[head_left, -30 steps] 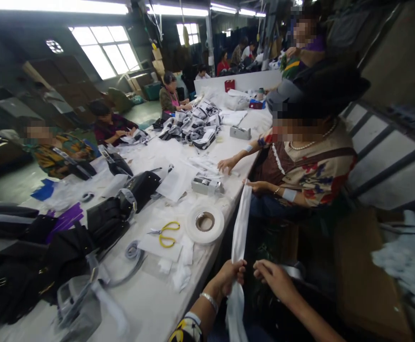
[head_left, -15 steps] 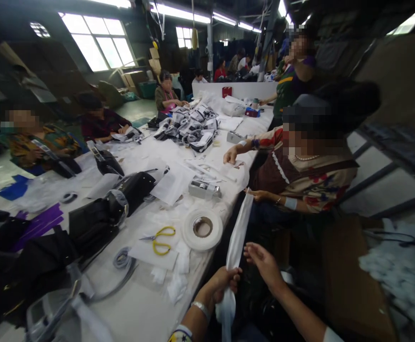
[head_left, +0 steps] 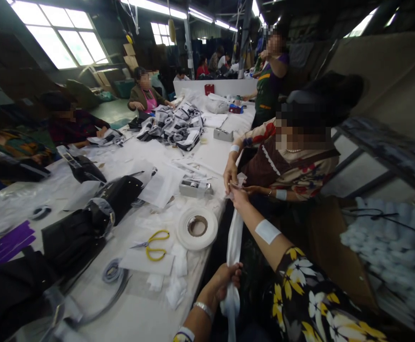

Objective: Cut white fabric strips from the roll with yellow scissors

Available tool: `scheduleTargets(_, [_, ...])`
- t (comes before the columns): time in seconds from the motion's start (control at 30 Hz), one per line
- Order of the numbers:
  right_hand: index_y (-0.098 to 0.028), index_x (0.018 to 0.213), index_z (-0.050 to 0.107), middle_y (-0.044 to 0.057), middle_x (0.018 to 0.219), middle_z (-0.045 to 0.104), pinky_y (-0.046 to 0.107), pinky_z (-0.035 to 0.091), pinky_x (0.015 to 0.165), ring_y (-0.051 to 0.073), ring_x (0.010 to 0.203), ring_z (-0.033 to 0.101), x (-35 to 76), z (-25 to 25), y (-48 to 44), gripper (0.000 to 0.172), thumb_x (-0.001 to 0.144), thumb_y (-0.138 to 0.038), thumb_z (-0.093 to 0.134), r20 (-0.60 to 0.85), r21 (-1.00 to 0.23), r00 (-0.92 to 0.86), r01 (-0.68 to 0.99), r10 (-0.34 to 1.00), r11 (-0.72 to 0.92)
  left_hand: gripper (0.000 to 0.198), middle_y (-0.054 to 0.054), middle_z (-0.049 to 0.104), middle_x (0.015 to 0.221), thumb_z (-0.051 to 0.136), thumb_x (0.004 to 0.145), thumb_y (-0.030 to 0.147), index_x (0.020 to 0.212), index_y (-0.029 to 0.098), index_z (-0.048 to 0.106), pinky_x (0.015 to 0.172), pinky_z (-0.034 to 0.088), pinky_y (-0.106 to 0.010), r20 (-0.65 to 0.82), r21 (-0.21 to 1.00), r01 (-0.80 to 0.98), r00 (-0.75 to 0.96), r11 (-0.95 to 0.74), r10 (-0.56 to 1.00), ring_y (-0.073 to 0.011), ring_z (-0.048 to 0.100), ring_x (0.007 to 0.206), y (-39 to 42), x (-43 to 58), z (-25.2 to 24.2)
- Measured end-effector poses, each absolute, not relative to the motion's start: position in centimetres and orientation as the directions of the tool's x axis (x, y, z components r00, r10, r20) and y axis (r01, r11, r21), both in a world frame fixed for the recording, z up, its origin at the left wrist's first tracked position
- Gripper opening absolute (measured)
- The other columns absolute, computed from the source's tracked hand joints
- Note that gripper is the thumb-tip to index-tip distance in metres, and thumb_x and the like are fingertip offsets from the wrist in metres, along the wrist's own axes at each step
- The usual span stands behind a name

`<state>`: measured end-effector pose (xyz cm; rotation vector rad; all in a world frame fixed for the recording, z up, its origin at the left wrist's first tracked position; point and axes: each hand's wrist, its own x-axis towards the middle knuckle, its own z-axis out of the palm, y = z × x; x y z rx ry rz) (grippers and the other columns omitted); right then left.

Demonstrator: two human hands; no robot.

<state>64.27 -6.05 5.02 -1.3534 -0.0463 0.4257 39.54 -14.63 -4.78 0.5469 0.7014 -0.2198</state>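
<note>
- Left hand (head_left: 227, 279) is curled shut around a long white strip (head_left: 234, 240), with the loose tail hanging down below the fist.
- Strip runs up from there, just off the table (head_left: 129, 306) edge, to where the right hand (head_left: 238, 195) meets a co-worker's hand (head_left: 230, 174).
- Right arm's stretched way out, patterned sleeve and all. Fingers look bunched near the strip's top end, but they're mixed in with the other person's, so I honestly can't tell how closed they are or whether they've got a grip.
- On the table, just left of the strip: a fat roll of white tape (head_left: 181, 229) lying flat.
- Yellow-handled scissors (head_left: 148, 244) sit beside it, partly on a white sheet (head_left: 132, 262).
- Grey tape dispenser (head_left: 191, 187) is just behind the roll.
- Black bags (head_left: 70, 232) line up further left.
</note>
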Motion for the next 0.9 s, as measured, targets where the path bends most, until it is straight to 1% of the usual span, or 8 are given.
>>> scheduleTargets(0.1, [-0.012,0.082,0.066,0.008,0.079,0.071,0.023,0.054,0.061,0.014,0.068,0.066,60.7,3.3,-9.8,0.024,0.069,-0.026,0.080,-0.367,-0.887,0.865,-0.436,0.342,0.150,0.034,0.006,0.045,0.060,0.074,0.071,0.028,0.094,0.011,0.056,0.046,0.022,-0.017,-0.644,0.389,0.364,0.764,0.847,-0.033,-0.0025,0.031,0.045,-14.3,39.6,-4.8])
scheduleTargets(0.2, [-0.012,0.074,0.066,0.006,0.070,0.070,0.021,0.052,0.052,0.011,0.055,0.061,56.7,2.1,-13.6,0.015,0.072,-0.022,0.077,-0.455,-0.832,0.806,-0.536,0.378,0.141,0.032,0.008,0.043,0.058,0.074,0.072,0.029,0.092,0.012,0.055,0.045,0.020,-0.017,-0.644,0.381,0.379,0.763,0.843,-0.052,-0.0020,0.028,0.043,-13.9,39.7,-5.3])
scheduleTargets(0.27, [-0.012,0.080,0.068,0.007,0.072,0.071,0.020,0.051,0.051,0.010,0.053,0.061,54.5,1.6,-15.6,0.012,0.079,-0.024,0.071,-0.485,-0.804,0.776,-0.577,0.403,0.145,0.033,0.008,0.043,0.059,0.074,0.072,0.029,0.093,0.013,0.054,0.045,0.020,-0.017,-0.641,0.388,0.383,0.765,0.838,-0.053,-0.0019,0.028,0.043,-13.8,39.7,-5.8])
scheduleTargets(0.4, [-0.013,0.094,0.067,0.008,0.080,0.073,0.022,0.054,0.060,0.011,0.064,0.066,52.4,0.7,-18.0,0.014,0.089,-0.023,0.059,-0.556,-0.701,0.663,-0.698,0.501,0.146,0.039,0.008,0.043,0.060,0.076,0.069,0.030,0.096,0.012,0.054,0.045,0.022,-0.017,-0.664,0.389,0.404,0.746,0.828,-0.051,-0.0020,0.029,0.043,-14.0,39.5,-6.1])
scheduleTargets(0.5, [-0.011,0.089,0.067,0.008,0.077,0.072,0.020,0.053,0.059,0.010,0.063,0.066,51.8,0.2,-18.9,0.015,0.092,-0.020,0.054,-0.617,-0.660,0.630,-0.741,0.471,0.127,0.040,0.008,0.044,0.060,0.077,0.067,0.030,0.095,0.012,0.054,0.044,0.022,-0.017,-0.687,0.390,0.418,0.725,0.820,-0.043,-0.0019,0.029,0.043,-14.1,39.4,-5.9])
scheduleTargets(0.6, [-0.011,0.085,0.067,0.008,0.077,0.071,0.019,0.051,0.055,0.009,0.059,0.064,51.2,0.0,-19.4,0.018,0.092,-0.022,0.055,-0.653,-0.659,0.625,-0.747,0.427,0.087,0.041,0.007,0.044,0.060,0.077,0.067,0.031,0.095,0.011,0.055,0.044,0.022,-0.017,-0.699,0.388,0.430,0.714,0.815,-0.044,-0.0022,0.030,0.044,-14.1,39.3,-5.8])
scheduleTargets(0.77, [-0.011,0.087,0.070,0.007,0.079,0.069,0.019,0.049,0.057,0.009,0.063,0.063,49.4,-0.4,-20.6,0.019,0.088,-0.027,0.061,-0.669,-0.681,0.631,-0.732,0.392,0.016,0.041,0.007,0.043,0.059,0.079,0.065,0.031,0.092,0.012,0.055,0.044,0.022,-0.017,-0.701,0.384,0.436,0.712,0.814,-0.051,-0.0020,0.028,0.043,-13.9,39.2,-5.8])
scheduleTargets(0.9, [-0.011,0.087,0.072,0.001,0.065,0.063,0.018,0.039,0.048,0.007,0.051,0.052,48.2,-1.1,-21.8,0.025,0.081,-0.034,0.065,-0.660,-0.732,0.670,-0.675,0.340,-0.093,0.041,0.007,0.043,0.061,0.079,0.066,0.031,0.092,0.012,0.056,0.044,0.023,-0.016,-0.685,0.374,0.416,0.727,0.829,-0.056,-0.0017,0.029,0.044,-13.9,38.9,-5.5])
